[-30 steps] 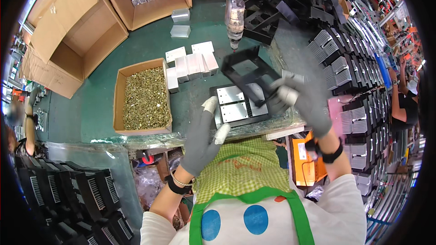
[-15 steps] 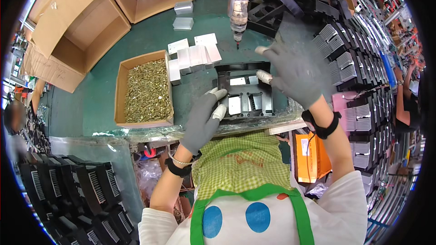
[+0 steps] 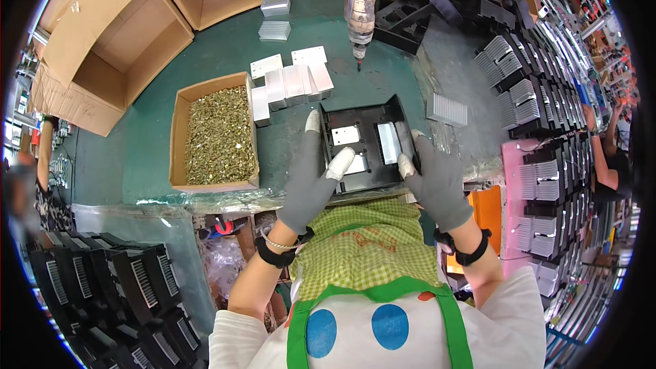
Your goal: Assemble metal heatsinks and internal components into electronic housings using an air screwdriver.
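Observation:
A black plastic housing (image 3: 369, 176), a shallow open tray shape, rests slightly turned on the green bench in front of me. Light metal plates (image 3: 346, 135) show through or lie in its left part, and a silver piece (image 3: 389, 143) lies along its right part. My left hand (image 3: 307, 181), in a grey glove with whitish wrapped fingertips, grips the housing's left wall, thumb over the inside. On the opposite wall my right hand (image 3: 439, 181), gloved alike, holds with thumb at the rim. Its lower fingers are hidden. A finned heat sink (image 3: 447, 110) sits right of the housing.
A carton of small brassy screws (image 3: 254, 143) stands left, beside stacked silver plates (image 3: 294, 85). A power screwdriver (image 3: 359, 20) hangs beyond the housing. Black housings pile up (image 3: 403, 20) at far right; stacked housings with heat sinks (image 3: 540, 178) line the right side. Open cartons (image 3: 113, 48) stand far left.
My right hand has come down and in to the housing's right wall. The housing has turned and shifted slightly nearer. The heat sink on the right now shows where my hand was.

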Motion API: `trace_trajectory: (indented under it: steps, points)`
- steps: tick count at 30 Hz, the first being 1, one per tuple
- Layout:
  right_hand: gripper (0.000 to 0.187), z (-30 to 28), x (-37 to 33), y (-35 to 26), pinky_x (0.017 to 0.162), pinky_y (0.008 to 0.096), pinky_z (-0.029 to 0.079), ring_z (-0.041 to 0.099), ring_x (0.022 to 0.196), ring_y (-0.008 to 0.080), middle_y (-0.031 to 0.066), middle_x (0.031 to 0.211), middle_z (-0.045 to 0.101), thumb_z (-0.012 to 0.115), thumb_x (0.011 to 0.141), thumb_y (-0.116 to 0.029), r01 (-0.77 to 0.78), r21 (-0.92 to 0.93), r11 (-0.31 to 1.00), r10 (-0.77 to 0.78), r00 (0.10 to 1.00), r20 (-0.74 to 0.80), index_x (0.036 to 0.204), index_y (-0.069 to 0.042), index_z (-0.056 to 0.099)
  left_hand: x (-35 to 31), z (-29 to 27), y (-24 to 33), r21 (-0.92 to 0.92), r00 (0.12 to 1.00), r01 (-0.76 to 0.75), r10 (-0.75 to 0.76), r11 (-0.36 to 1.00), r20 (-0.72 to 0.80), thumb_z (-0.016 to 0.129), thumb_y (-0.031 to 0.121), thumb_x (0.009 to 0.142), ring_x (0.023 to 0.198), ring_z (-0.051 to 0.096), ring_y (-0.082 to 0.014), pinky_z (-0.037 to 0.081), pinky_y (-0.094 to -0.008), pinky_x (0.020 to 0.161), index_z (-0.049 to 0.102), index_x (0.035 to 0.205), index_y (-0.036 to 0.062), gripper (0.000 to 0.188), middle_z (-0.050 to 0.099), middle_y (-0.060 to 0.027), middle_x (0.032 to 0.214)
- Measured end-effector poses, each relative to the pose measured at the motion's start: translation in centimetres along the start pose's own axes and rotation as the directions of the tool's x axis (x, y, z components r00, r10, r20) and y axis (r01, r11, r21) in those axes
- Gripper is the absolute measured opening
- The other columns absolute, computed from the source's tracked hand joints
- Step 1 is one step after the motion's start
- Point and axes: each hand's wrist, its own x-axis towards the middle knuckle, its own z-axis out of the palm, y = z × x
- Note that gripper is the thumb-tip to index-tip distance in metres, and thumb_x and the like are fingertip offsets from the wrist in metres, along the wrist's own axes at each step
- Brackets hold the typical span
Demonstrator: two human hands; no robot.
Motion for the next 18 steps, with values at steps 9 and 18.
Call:
trace_trajectory:
  steps: [9,18]
  points:
    - [0.041,1.9,0.0,1.9,0.047,0.0404,0.042,0.055,0.051,0.0287,0.0109,0.059,0.055,0.06,0.083,-0.025,0.058,-0.069,0.996,-0.062,0.997,-0.054,0.116,-0.001,0.054,1.0,1.0,-0.8,0.132,0.997,-0.011,0.002,0.991,0.073,0.056,0.028,0.089,0.132,0.034,-0.0392,0.027,-0.0423,0.108,0.02,0.141,-0.009,0.073,0.033,-0.029,0.142]
    - [0.041,2.5,-0.3,2.5,0.048,0.0391,0.043,0.055,0.051,0.0279,0.0101,0.059,0.054,0.062,0.082,-0.023,0.089,-0.038,0.995,-0.094,0.983,-0.155,0.117,-0.003,0.054,0.5,2.2,-1.5,0.171,0.997,-0.07,0.065,0.983,0.036,0.052,0.027,0.092,0.133,0.03,-0.0423,0.023,-0.044,0.111,0.02,0.141,-0.0084,0.068,0.029,-0.0278,0.144]
